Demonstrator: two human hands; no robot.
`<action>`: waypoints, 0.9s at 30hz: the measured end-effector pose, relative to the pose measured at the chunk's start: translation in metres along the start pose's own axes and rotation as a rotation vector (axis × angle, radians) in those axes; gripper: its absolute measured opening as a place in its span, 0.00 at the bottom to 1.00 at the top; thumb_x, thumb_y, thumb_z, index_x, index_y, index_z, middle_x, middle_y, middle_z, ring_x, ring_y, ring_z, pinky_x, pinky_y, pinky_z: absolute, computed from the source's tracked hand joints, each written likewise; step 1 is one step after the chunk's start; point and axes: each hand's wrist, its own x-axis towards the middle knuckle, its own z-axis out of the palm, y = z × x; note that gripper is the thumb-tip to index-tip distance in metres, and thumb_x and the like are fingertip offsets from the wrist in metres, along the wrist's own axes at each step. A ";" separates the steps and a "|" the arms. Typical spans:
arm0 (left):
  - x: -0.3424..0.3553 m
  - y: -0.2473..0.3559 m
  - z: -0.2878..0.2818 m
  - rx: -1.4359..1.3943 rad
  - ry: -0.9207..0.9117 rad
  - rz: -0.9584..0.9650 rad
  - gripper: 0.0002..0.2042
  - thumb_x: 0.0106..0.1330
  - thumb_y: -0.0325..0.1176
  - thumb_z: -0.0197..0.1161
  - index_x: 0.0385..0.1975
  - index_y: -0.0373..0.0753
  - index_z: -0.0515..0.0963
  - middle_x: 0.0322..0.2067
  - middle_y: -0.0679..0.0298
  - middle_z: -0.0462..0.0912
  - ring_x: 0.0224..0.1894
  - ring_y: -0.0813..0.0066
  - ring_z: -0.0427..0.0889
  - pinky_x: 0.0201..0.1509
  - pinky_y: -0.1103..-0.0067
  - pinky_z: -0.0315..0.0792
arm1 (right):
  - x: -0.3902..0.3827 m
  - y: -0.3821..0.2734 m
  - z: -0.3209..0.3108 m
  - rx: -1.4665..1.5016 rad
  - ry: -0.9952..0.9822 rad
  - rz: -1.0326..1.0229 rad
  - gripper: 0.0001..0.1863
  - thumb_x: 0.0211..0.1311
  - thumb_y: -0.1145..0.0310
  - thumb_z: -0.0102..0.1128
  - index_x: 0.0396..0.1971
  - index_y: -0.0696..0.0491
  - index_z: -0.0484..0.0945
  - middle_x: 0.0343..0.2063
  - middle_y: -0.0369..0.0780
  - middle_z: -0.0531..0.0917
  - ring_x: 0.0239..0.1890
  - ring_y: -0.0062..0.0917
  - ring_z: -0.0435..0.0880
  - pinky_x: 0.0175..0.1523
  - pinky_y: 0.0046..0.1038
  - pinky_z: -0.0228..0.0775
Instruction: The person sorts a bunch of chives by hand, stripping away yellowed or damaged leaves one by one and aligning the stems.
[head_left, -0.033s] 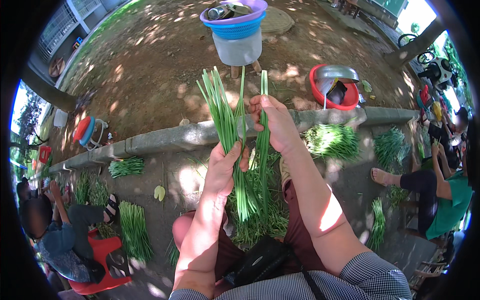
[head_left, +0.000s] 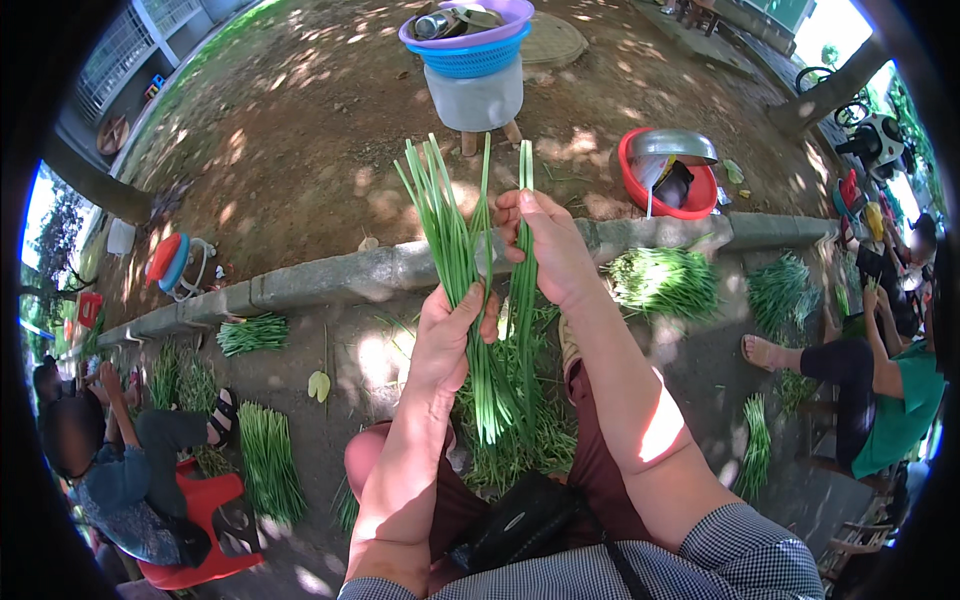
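Observation:
A thick bunch of long green chive stalks (head_left: 448, 230) is gripped by my left hand (head_left: 450, 330), its upper ends fanned out and its lower ends hanging between my knees. Slightly higher and to the right, my right hand (head_left: 535, 230) pinches a few separate chive stalks (head_left: 525, 290) with thumb and fingers. Their tips stick up above the fingers and their lower lengths hang beside the bunch. Below both hands, a loose heap of greens (head_left: 520, 450) lies on the ground between my feet, partly covered by the hanging stalks.
Ahead runs a stone kerb (head_left: 330, 280). Beyond it stand a stool with basins (head_left: 470, 60) and a red basin with a metal lid (head_left: 690, 195). Chive piles (head_left: 665, 283) (head_left: 268, 460) lie on both sides. Seated people (head_left: 120, 490) (head_left: 900, 400) work left and right.

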 end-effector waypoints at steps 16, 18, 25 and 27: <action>0.004 -0.018 -0.001 0.189 0.001 -0.009 0.08 0.64 0.33 0.54 0.37 0.36 0.69 0.25 0.62 0.73 0.21 0.79 0.69 0.24 0.84 0.63 | -0.003 0.003 0.007 0.085 0.045 0.042 0.13 0.67 0.60 0.42 0.32 0.53 0.71 0.23 0.31 0.74 0.23 0.13 0.70 0.28 0.19 0.63; 0.003 -0.018 0.001 0.183 0.014 0.005 0.08 0.64 0.33 0.54 0.37 0.35 0.69 0.26 0.62 0.74 0.21 0.78 0.69 0.24 0.84 0.63 | -0.003 0.004 0.006 0.074 0.045 0.037 0.13 0.67 0.60 0.42 0.32 0.53 0.70 0.23 0.32 0.74 0.24 0.15 0.71 0.30 0.21 0.64; 0.006 -0.014 0.001 0.121 0.093 0.087 0.06 0.65 0.28 0.51 0.37 0.34 0.70 0.26 0.63 0.74 0.21 0.80 0.69 0.24 0.84 0.64 | 0.000 0.006 0.002 0.171 0.028 0.000 0.12 0.67 0.60 0.42 0.30 0.53 0.67 0.21 0.36 0.71 0.24 0.23 0.72 0.35 0.27 0.70; 0.005 -0.013 0.000 0.079 0.165 0.096 0.06 0.65 0.29 0.51 0.37 0.34 0.70 0.27 0.62 0.74 0.22 0.79 0.70 0.24 0.84 0.64 | 0.000 0.006 0.002 0.187 0.033 0.011 0.12 0.67 0.60 0.41 0.30 0.54 0.66 0.20 0.36 0.69 0.23 0.23 0.72 0.33 0.28 0.70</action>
